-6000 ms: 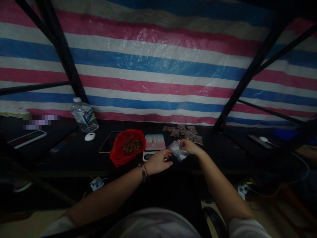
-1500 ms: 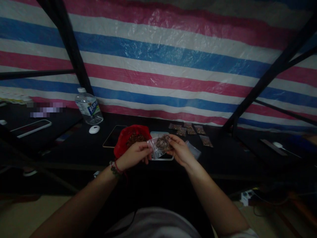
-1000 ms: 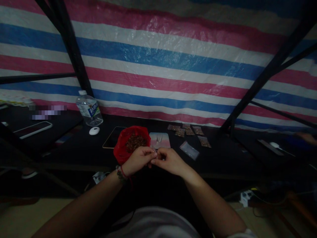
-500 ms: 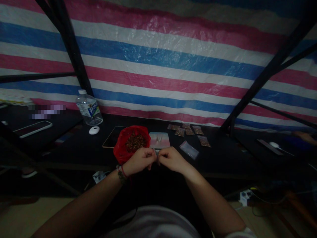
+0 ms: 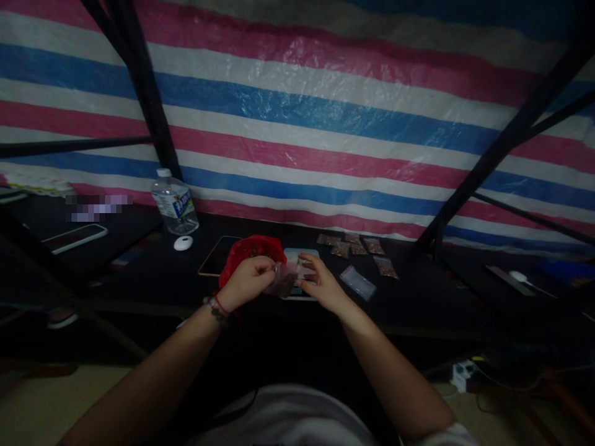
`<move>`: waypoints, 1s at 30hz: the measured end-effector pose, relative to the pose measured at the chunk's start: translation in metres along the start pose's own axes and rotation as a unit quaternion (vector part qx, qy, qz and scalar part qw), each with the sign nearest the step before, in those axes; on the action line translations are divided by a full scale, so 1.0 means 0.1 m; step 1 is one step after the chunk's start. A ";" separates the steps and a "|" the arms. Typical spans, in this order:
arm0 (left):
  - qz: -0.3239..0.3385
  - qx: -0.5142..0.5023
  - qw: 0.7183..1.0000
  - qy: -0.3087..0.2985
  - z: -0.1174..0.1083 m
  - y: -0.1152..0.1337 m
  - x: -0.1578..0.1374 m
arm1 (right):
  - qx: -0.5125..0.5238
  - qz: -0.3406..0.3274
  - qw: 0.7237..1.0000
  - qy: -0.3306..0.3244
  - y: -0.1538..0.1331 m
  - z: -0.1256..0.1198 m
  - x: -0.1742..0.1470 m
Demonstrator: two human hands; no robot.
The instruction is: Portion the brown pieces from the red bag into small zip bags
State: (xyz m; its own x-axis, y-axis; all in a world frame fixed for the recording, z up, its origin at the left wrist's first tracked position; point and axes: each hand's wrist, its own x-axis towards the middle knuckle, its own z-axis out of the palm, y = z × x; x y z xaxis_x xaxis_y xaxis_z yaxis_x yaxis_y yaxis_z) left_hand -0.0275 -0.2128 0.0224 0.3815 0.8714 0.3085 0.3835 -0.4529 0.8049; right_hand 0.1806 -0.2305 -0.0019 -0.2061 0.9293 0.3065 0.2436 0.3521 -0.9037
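Observation:
My left hand (image 5: 246,280) pinches a small clear zip bag (image 5: 284,280) with brown contents at the bottom. The bag hangs over the left part of a flat, scale-like device (image 5: 297,297) with a pale top. At the device's right side is my right hand (image 5: 323,284), fingers apart and reaching over its top. Whether those fingertips touch anything there is hard to see. Partly behind my left hand stands a red plastic bag (image 5: 253,244) holding loose brown pieces. A flat, empty-looking clear zip bag (image 5: 357,282) lies to the right of my right hand.
Several filled zip bags (image 5: 357,248) lie at the back right of the black table (image 5: 409,291). Left of the red bag are a phone (image 5: 216,255), a white oval item (image 5: 183,243) and a clear plastic bottle (image 5: 175,204). A striped plastic sheet (image 5: 302,124) hangs behind.
My hands, close together before, have moved apart. The zip bag now shows in my left hand, above the device. My right hand has opened and moved slightly forward.

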 end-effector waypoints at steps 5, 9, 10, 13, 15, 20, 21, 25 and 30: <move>0.003 -0.041 0.997 0.059 -0.18 -0.12 0.04 | 0.224 0.129 0.965 -0.052 0.15 0.23 0.18; -0.032 -0.035 0.991 0.128 -0.29 -0.30 0.09 | 0.273 0.149 0.948 -0.065 0.16 0.33 0.40; -0.056 -0.016 0.987 0.148 -0.32 -0.35 0.10 | 0.262 0.140 0.953 -0.053 0.16 0.33 0.47; -0.108 0.071 0.971 0.203 -0.45 -0.48 0.13 | 0.169 0.091 0.981 -0.018 0.15 0.32 0.67; -0.109 0.124 0.962 0.217 -0.53 -0.51 0.13 | 0.065 0.044 0.997 -0.003 0.14 0.33 0.78; -0.038 0.221 0.963 0.148 -0.48 -0.41 0.09 | -0.152 -0.037 0.988 -0.001 0.04 0.44 0.93; -0.023 0.232 0.964 0.128 -0.44 -0.37 0.08 | -0.175 -0.044 0.984 -0.004 0.01 0.47 0.95; -0.028 0.279 0.955 0.096 -0.27 -0.28 0.04 | -0.213 -0.066 0.975 -0.007 -0.06 0.55 1.01; -0.076 0.341 0.931 0.101 -0.26 -0.33 0.05 | -0.230 -0.108 0.967 0.018 -0.08 0.53 1.04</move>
State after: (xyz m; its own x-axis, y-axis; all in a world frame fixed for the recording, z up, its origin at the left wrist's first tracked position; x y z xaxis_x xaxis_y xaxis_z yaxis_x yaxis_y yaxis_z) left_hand -0.0598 -0.1885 0.0101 0.1391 0.9216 0.3625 0.8919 -0.2756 0.3585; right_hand 0.1071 -0.1422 0.0217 -0.2686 0.8293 0.4901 0.5967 0.5426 -0.5912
